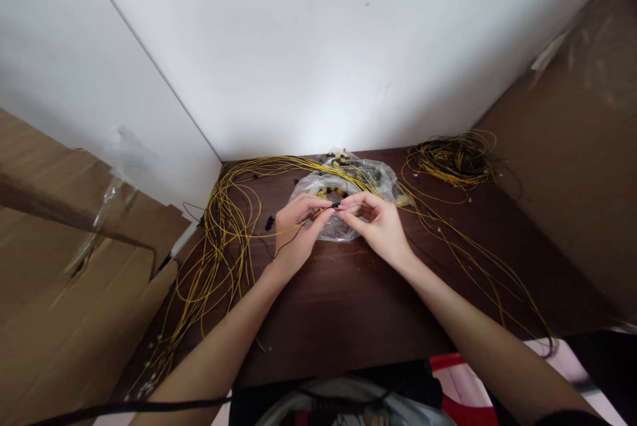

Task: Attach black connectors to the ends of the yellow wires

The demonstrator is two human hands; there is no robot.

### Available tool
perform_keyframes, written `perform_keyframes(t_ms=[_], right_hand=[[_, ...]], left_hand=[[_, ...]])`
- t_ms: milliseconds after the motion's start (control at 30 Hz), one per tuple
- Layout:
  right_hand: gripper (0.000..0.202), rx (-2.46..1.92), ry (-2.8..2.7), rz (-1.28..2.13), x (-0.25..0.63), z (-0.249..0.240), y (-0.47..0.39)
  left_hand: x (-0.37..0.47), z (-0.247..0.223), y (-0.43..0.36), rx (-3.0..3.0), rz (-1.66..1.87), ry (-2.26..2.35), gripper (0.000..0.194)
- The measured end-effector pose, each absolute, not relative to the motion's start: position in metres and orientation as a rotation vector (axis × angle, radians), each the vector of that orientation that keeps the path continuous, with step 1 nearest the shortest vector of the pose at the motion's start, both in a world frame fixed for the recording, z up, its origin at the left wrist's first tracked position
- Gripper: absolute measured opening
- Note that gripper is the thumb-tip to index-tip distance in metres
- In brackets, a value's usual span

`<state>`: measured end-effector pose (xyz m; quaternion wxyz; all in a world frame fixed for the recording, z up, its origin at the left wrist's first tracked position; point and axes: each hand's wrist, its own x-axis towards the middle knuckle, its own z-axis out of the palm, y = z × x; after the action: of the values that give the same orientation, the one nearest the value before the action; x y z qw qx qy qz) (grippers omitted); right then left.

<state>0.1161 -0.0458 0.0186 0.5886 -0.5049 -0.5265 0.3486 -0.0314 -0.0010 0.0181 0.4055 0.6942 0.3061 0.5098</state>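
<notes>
My left hand (302, 227) is pinched on a thin yellow and black wire, which trails off to the left. Its fingertips meet those of my right hand (381, 223) at a small black connector (336, 205). My right thumb and index finger close on the connector's right side; the exact seating of the wire is too small to make out. Just beyond and below my fingers lies a clear plastic bag (343, 235) with small yellow and black pieces inside. A long bundle of yellow wires (279, 162) passes behind both hands.
Loose yellow wires (213, 260) spread down the table's left side. A coiled wire bundle (450, 157) sits at the back right. Small black pieces (269, 222) lie left of my left hand. Cardboard (74, 280) stands at the left, with more cardboard (572, 167) at the right.
</notes>
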Motion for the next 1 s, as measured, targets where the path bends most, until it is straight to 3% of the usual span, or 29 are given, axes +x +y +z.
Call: perform_keyframes(t_ms=[433,567,733,1000], right_hand=[[0.021,-1.147,-1.026,1.093,0.1178,0.0222,-0.0438],[0.02,-1.145,-1.019,1.054,0.1177,0.0217,-0.043],[0.016,-1.21,-1.18,0.849,0.1165,0.02,-0.0457],[0.015,-1.213,-1.272,0.815,0.1167,0.0183,-0.0468]], left_hand=[[-0.0333,0.0151,-0.0003,2.083,1.469,0.571,0.011],[-0.0298,0.0146,-0.0004,1.835,1.354,0.668,0.011],[-0.0283,0.0173,0.0002,1.527,1.161,0.772,0.025],[-0.0266,0.0161,-0.0011,1.513,1.128,0.699,0.014]])
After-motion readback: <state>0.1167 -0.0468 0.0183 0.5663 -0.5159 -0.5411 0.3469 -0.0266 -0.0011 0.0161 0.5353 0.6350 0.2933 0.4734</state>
